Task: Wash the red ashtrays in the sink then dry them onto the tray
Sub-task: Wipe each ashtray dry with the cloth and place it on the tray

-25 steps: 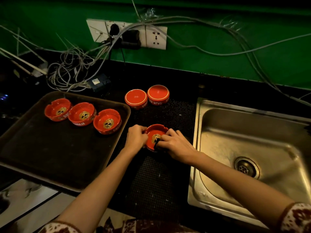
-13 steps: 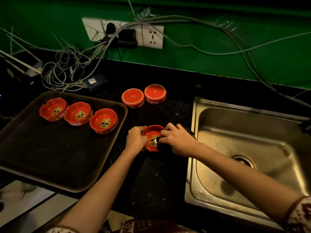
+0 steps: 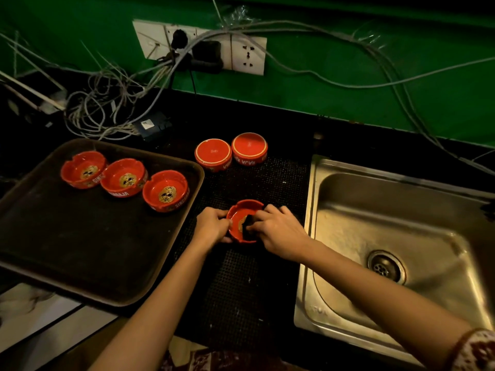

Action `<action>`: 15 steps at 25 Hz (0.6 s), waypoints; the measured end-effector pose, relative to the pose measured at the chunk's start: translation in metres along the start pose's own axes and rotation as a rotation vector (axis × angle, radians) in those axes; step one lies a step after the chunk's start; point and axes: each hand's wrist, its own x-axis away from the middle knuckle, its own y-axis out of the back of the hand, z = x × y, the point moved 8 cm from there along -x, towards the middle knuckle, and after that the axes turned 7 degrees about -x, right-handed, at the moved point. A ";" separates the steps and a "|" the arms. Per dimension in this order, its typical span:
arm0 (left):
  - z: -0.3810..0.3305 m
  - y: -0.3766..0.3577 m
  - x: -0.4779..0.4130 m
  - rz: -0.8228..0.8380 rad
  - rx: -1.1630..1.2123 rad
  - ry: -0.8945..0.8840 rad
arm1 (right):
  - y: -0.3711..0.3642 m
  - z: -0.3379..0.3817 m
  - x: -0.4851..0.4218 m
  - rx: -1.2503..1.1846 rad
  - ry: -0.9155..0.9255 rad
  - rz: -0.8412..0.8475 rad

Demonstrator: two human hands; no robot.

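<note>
The left hand (image 3: pixel 213 226) grips the left rim of an ashtray (image 3: pixel 242 211) at frame centre, and the right hand (image 3: pixel 280 232) pinches a dark pad (image 3: pixel 249 223) down into its bowl. The sink (image 3: pixel 401 215) lies right and the tray (image 3: pixel 80 250) left, just beside the left hand, which I judge the nearer for setting down. On the tray's upper part sit three ashtrays (image 3: pixel 123 178) in a row; two ashtrays (image 3: pixel 231 152) stand upturned above the hands.

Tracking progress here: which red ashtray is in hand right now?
The upright ashtray on the black mat, held by the left hand; three others sit on the tray, two lie upside down behind.
</note>
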 end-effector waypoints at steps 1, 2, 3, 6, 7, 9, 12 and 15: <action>0.000 0.000 0.000 0.010 -0.007 -0.004 | 0.002 -0.002 -0.005 0.015 -0.038 -0.009; 0.000 -0.001 -0.001 0.018 -0.015 -0.012 | 0.002 0.000 -0.011 0.021 -0.071 -0.016; -0.001 -0.001 -0.001 0.018 -0.021 -0.016 | 0.001 0.003 -0.017 0.019 -0.095 -0.011; -0.002 0.001 0.002 -0.032 -0.022 -0.024 | -0.005 0.017 -0.021 -0.034 -0.093 0.065; -0.003 0.002 0.004 -0.047 -0.020 -0.022 | -0.007 0.020 -0.019 -0.059 -0.081 0.102; -0.006 0.002 0.006 -0.073 -0.032 -0.031 | -0.004 0.017 -0.011 -0.083 -0.089 0.181; -0.009 0.003 0.007 -0.127 -0.148 -0.088 | 0.014 0.011 -0.004 0.091 -0.050 0.181; -0.011 0.003 0.010 -0.171 -0.215 -0.114 | 0.019 0.010 0.007 0.200 -0.020 0.064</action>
